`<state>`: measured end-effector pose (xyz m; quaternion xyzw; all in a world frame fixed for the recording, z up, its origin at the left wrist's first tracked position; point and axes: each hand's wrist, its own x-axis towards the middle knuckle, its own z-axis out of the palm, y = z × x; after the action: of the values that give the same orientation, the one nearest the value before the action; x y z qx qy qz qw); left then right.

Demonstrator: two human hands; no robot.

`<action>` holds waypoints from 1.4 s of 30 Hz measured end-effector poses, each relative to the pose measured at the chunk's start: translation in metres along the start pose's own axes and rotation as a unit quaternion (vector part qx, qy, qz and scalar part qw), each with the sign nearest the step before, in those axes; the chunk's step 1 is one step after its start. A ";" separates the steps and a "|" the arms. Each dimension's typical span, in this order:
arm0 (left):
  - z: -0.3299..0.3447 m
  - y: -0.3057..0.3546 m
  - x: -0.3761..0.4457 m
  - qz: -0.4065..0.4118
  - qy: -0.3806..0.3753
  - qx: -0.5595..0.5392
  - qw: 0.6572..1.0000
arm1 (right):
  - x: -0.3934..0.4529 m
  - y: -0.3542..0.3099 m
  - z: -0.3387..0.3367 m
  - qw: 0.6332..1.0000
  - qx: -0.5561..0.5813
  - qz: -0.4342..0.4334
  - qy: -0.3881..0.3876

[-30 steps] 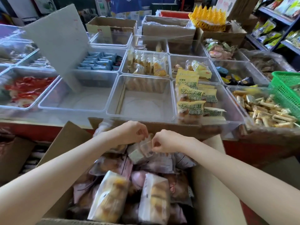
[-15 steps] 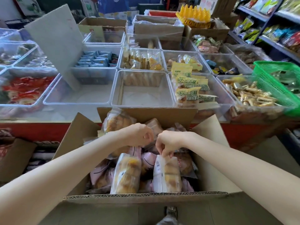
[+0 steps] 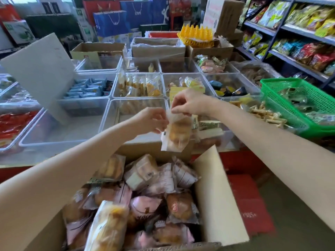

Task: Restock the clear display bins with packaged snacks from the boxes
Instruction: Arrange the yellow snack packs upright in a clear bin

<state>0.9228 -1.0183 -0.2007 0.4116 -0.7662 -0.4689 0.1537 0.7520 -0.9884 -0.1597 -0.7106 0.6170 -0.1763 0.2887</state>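
A clear-wrapped pastry packet (image 3: 176,134) hangs in the air above the far edge of the open cardboard box (image 3: 217,205). My right hand (image 3: 190,103) pinches its top edge and my left hand (image 3: 150,122) pinches its upper left side. The box below is full of several similar wrapped pastries (image 3: 145,201). Just beyond the packet lies a nearly bare clear display bin (image 3: 110,113), with another bare bin (image 3: 59,133) to its left.
Surrounding clear bins hold blue packets (image 3: 85,88), yellow-labelled snacks (image 3: 188,87), red packets (image 3: 10,124) and stick snacks (image 3: 266,113). A grey lid (image 3: 39,69) leans over the left bins. A green basket (image 3: 297,104) sits right, shelves (image 3: 299,33) behind it.
Both hands have risen out of the box with one pastry packet, carrying it up and forward over the box's far edge towards the bins. The view has tilted up.
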 end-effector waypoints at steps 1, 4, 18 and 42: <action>-0.002 0.010 0.011 0.006 0.008 -0.045 0.999 | 0.003 0.007 -0.011 0.998 0.032 -0.007 0.053; -0.007 0.034 0.047 0.018 0.044 -0.178 0.983 | 0.014 0.052 -0.042 0.965 0.145 0.013 0.219; 0.021 0.065 0.206 0.036 0.101 -0.398 0.911 | 0.076 0.189 -0.085 0.669 0.724 0.162 0.044; 0.097 -0.016 0.311 -0.107 -0.004 0.354 0.929 | 0.221 0.337 -0.069 0.949 0.225 0.159 0.157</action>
<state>0.6790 -1.2057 -0.3111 0.5171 -0.8343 -0.1826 -0.0561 0.4877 -1.2427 -0.3413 -0.4838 0.7035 -0.3713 0.3648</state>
